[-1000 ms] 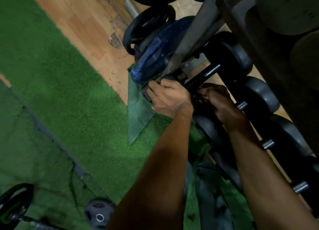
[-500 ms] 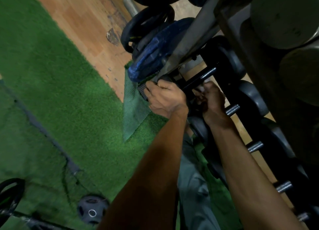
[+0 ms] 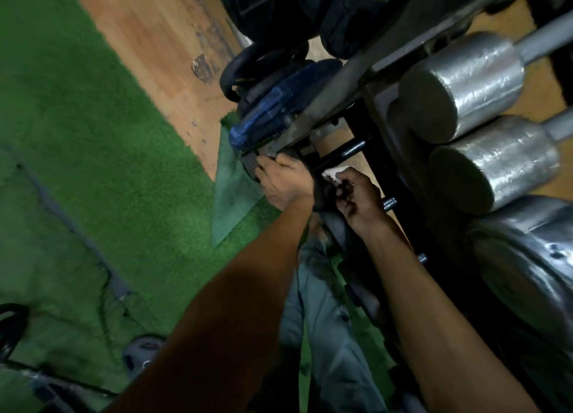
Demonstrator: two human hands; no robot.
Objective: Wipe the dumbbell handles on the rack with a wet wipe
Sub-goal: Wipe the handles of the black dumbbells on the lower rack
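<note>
The right hand (image 3: 356,195) pinches the wipe (image 3: 333,174) just below the black handle (image 3: 339,155), whose axis runs up-right from it; the left hand (image 3: 283,181) grips the rack foot (image 3: 251,161)

I see a glossy black metal dumbbell handle (image 3: 339,156) on the rack's lower tier, with a bright highlight along it. The wet wipe (image 3: 332,174), white, soft and crumpled, looks like thin cloth or paper; I cannot tell which. The silver dumbbell heads (image 3: 459,87) on the right are metal under a wrinkled, shiny film. The rack rail (image 3: 356,81) is dull grey metal, worn at its near end. The blue weight plate (image 3: 276,109) has a scuffed, matt coating. The far floor (image 3: 155,40) is smooth wood with a chipped patch. The green turf (image 3: 93,164) on the left is rough, matt pile
</note>
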